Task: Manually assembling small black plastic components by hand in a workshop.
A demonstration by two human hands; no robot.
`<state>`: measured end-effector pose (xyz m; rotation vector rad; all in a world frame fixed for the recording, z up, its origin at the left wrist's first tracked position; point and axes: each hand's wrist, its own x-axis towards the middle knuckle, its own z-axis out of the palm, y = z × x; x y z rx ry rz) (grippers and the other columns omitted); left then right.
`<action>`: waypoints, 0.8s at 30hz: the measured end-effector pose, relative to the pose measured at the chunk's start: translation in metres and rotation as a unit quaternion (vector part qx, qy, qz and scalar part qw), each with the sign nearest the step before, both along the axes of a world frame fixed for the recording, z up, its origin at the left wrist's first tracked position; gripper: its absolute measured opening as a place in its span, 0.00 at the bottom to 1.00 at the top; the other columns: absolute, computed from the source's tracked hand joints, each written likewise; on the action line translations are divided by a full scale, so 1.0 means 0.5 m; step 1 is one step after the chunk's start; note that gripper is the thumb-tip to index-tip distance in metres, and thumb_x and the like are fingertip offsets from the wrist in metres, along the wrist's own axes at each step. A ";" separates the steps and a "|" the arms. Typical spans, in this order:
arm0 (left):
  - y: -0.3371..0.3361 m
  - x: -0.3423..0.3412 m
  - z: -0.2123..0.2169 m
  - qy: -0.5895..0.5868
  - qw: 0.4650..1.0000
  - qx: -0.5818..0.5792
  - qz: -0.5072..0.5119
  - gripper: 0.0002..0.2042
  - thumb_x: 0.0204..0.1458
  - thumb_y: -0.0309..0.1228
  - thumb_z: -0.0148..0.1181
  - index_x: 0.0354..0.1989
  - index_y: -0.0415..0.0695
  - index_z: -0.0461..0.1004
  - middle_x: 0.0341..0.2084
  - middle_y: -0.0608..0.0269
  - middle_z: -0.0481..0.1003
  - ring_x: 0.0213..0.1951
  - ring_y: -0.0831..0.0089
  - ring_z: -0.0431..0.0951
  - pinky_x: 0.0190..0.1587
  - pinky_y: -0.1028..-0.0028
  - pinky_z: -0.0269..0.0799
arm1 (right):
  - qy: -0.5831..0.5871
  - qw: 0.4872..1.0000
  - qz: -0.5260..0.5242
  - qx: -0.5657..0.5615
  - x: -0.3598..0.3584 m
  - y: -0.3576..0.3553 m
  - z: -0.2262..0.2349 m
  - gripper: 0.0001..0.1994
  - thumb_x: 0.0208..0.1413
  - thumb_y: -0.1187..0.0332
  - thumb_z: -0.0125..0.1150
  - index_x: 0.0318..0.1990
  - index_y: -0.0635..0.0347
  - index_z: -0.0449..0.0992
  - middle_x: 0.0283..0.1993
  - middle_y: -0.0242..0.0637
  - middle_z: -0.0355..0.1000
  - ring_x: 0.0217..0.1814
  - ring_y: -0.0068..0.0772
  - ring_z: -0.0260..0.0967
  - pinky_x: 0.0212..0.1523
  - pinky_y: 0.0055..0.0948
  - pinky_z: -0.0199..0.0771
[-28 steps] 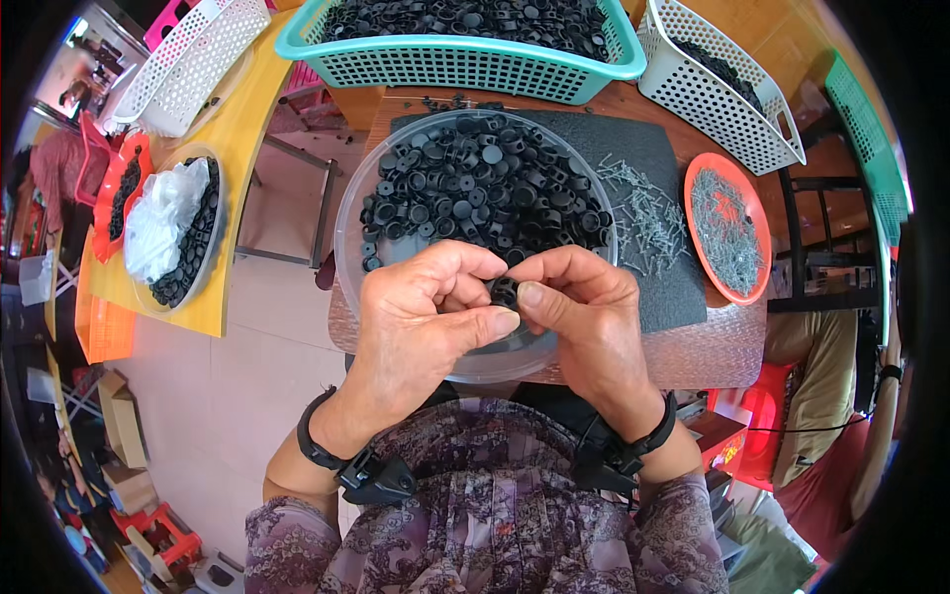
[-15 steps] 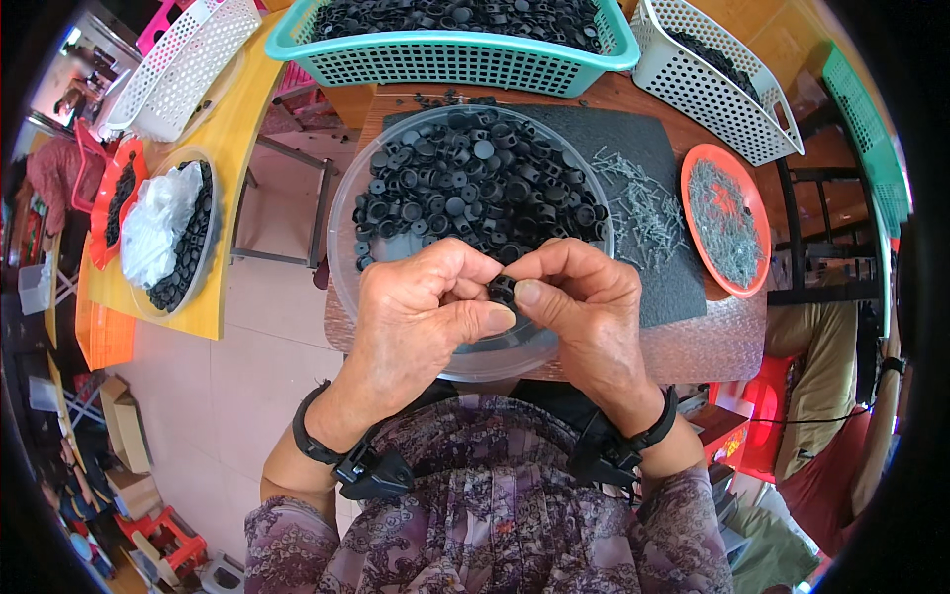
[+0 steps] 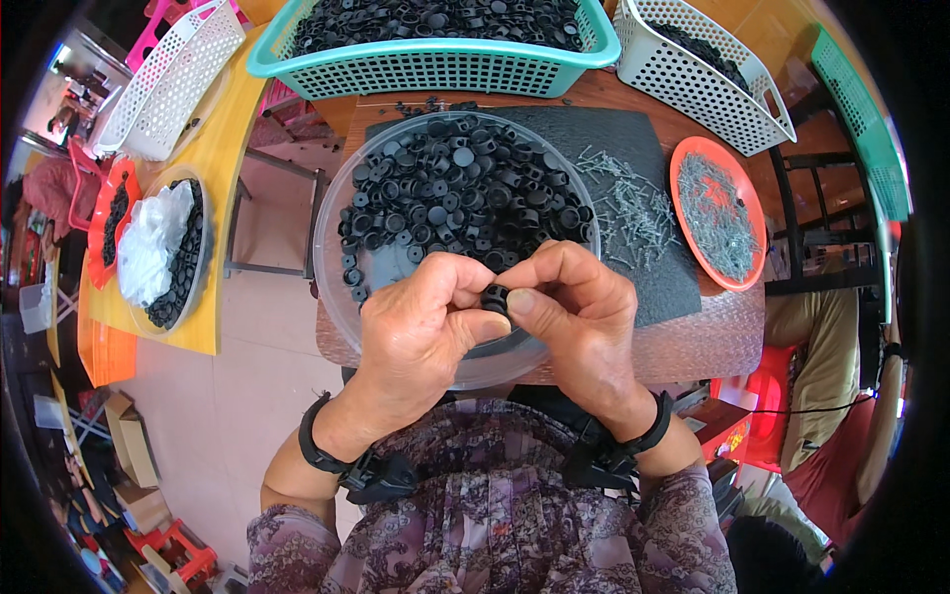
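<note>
Between my two hands is a small round black plastic part (image 3: 496, 299), ribbed or slotted at its side. My left hand (image 3: 421, 322) pinches it with thumb and forefinger from the left. From the right, my right hand (image 3: 579, 322) pinches the same part, its thumb pressed on the edge. Both hands are over the near side of a clear round tub (image 3: 328, 287). Inside the tub lie many loose black caps and ring-shaped parts (image 3: 465, 188). My fingers hide some of the held part.
Metal pins or screws (image 3: 633, 213) lie on a dark mat (image 3: 658, 307), beside an orange dish (image 3: 693, 247) of more. A teal basket (image 3: 426, 69) and white basket (image 3: 693, 94) of black parts stand behind. Another person's leg (image 3: 816, 366) is at right.
My view has shifted slightly, so the table things sit a little further left. Both hands keep their pinch on the black part, which looks slightly turned and shows more of its side.
</note>
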<state>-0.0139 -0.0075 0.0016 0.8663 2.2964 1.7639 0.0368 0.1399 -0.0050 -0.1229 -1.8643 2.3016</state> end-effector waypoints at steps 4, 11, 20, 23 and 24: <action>0.002 -0.001 0.001 0.014 1.000 -0.023 -0.001 0.13 0.40 0.27 0.66 0.32 0.38 0.68 0.21 0.60 0.72 0.24 0.69 0.76 0.26 0.75 0.70 | 0.012 0.999 -0.012 0.032 0.000 -0.002 -0.004 0.05 0.49 0.83 0.56 0.33 0.64 0.72 0.31 0.28 0.71 0.33 0.15 0.66 0.35 0.16 0.68; 0.007 -0.015 -0.006 0.123 0.991 -0.047 -0.027 0.12 0.42 0.29 0.66 0.31 0.38 0.69 0.21 0.61 0.72 0.22 0.72 0.74 0.24 0.75 0.68 | 0.000 0.999 -0.013 0.048 0.005 0.003 -0.002 0.05 0.48 0.84 0.55 0.32 0.65 0.72 0.29 0.28 0.69 0.31 0.14 0.65 0.32 0.17 0.67; 0.007 -0.008 -0.001 0.191 0.979 -0.071 -0.016 0.10 0.42 0.24 0.64 0.31 0.37 0.69 0.19 0.58 0.70 0.19 0.68 0.72 0.21 0.74 0.66 | 0.044 0.990 0.032 0.131 0.003 0.023 0.025 0.07 0.46 0.76 0.62 0.33 0.65 0.71 0.28 0.32 0.64 0.26 0.17 0.60 0.25 0.20 0.61; 0.021 0.002 0.009 0.199 0.977 -0.071 -0.011 0.10 0.45 0.26 0.64 0.32 0.36 0.69 0.21 0.60 0.71 0.21 0.72 0.72 0.24 0.76 0.66 | 0.003 0.999 0.041 0.026 0.003 0.031 0.017 0.07 0.47 0.76 0.62 0.33 0.63 0.71 0.27 0.28 0.66 0.27 0.15 0.61 0.26 0.18 0.63; 0.021 0.003 0.011 0.198 0.977 -0.080 -0.002 0.10 0.46 0.27 0.63 0.33 0.36 0.70 0.23 0.62 0.72 0.23 0.75 0.72 0.27 0.77 0.67 | -0.023 0.997 0.057 -0.046 0.002 0.030 0.013 0.06 0.47 0.75 0.62 0.32 0.63 0.71 0.27 0.27 0.66 0.28 0.14 0.62 0.27 0.16 0.64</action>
